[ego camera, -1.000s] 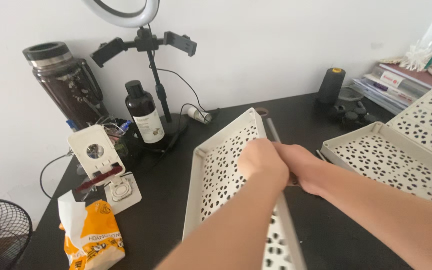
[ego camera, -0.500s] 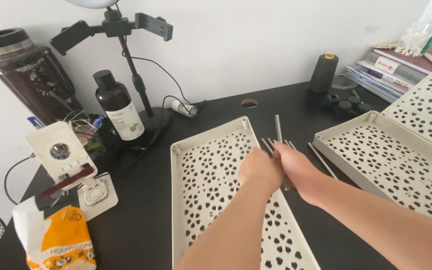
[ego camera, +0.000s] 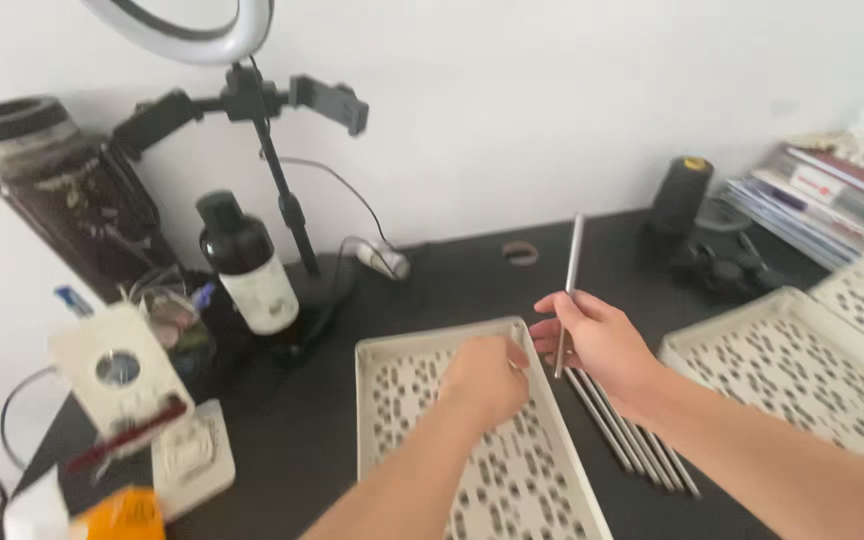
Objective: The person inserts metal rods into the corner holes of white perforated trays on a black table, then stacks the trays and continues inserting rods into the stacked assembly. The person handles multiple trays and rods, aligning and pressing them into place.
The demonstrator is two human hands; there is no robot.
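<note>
My right hand (ego camera: 597, 345) holds a thin metal rod (ego camera: 572, 270) nearly upright, its top pointing toward the wall. Several more metal rods (ego camera: 642, 445) lie side by side on the black desk, just below that hand. My left hand (ego camera: 487, 380) hovers over the far right corner of a cream perforated tray (ego camera: 392, 350), fingers curled; whether it grips anything is hidden.
A second cream perforated tray (ego camera: 752, 335) lies at the right, with stacked books (ego camera: 817, 195) behind it. A ring-light stand (ego camera: 277, 190), a dark bottle (ego camera: 247, 265), a large dark jar (ego camera: 62, 195), a black spool (ego camera: 677, 195) and a white device (ego camera: 117, 375) crowd the back and left.
My right hand has lifted one rod off the desk and raised it upright. The left hand stayed over the tray corner. The view shifted a little.
</note>
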